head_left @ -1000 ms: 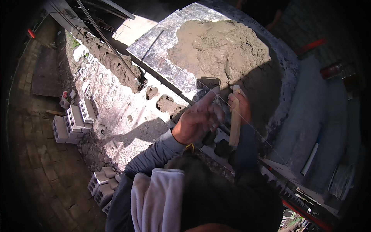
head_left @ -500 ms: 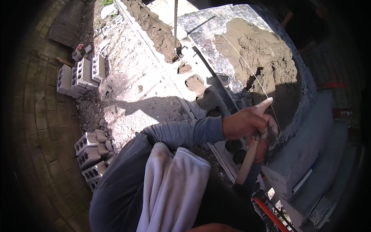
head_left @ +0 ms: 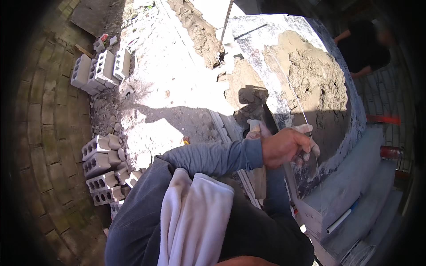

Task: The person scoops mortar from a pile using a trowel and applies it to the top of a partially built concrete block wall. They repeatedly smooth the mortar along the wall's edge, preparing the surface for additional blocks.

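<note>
My left hand (head_left: 286, 147) reaches across to the right, fingers apart, one stretched out and others partly bent. A thin string line (head_left: 303, 116) runs past its fingertips, seemingly touching them. Beneath my left forearm, my right hand (head_left: 262, 129) is partly hidden. It grips a long, pale wooden handle (head_left: 259, 182); the rest of that tool cannot be made out. Just beyond lies wet mortar (head_left: 239, 79) along the top of the block wall. A larger mortar heap (head_left: 317, 73) sits on a flat mixing board (head_left: 248, 22) to the right.
Concrete blocks (head_left: 105, 67) are stacked at left, with more blocks (head_left: 100, 162) nearer. A steel bar (head_left: 226, 26) rises from the wall beside another mortar strip (head_left: 195, 26). Grey steps (head_left: 350, 186) lie at lower right. Another person (head_left: 366, 46) is at far right. A white towel (head_left: 195, 217) hangs over my lap.
My right hand and the wooden handle have moved left, under my left forearm. Mortar now covers block cavities that showed before. My left hand stays near the string, slightly lower in view.
</note>
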A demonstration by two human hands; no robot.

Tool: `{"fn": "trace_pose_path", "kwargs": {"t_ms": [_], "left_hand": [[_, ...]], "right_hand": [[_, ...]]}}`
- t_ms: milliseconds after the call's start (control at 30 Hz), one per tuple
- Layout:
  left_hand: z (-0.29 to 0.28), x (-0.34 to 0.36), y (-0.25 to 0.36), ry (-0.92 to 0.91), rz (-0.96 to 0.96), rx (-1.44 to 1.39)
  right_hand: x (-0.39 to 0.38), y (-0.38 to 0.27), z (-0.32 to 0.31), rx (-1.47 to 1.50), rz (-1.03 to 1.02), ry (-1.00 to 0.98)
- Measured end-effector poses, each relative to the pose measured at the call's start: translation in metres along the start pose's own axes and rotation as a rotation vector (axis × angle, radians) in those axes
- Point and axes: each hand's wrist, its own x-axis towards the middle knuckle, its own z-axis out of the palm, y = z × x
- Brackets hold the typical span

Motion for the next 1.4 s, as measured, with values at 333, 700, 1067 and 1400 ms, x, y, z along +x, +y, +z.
{"fn": "trace_pose_path", "kwargs": {"t_ms": [333,700,1067,1400], "left_hand": [[0.012,-0.006,-0.002,-0.025,-0.014,0.020],[-0.010,0.000,-0.005,-0.028,-0.068,-0.059],[-0.012,-0.008,0.007,-0.052,-0.087,0.024],[-0.010,-0.011,0.004,-0.063,-0.071,0.018]], "right_hand": [[0.107,-0.023,0.066,-1.322,0.044,0.145],[-0.038,-0.014,0.015,-0.951,-0.164,0.156],[0.040,-0.008,0.049,0.365,0.382,0.117],[0.031,0.003,0.033,0.390,0.376,0.134]]}}
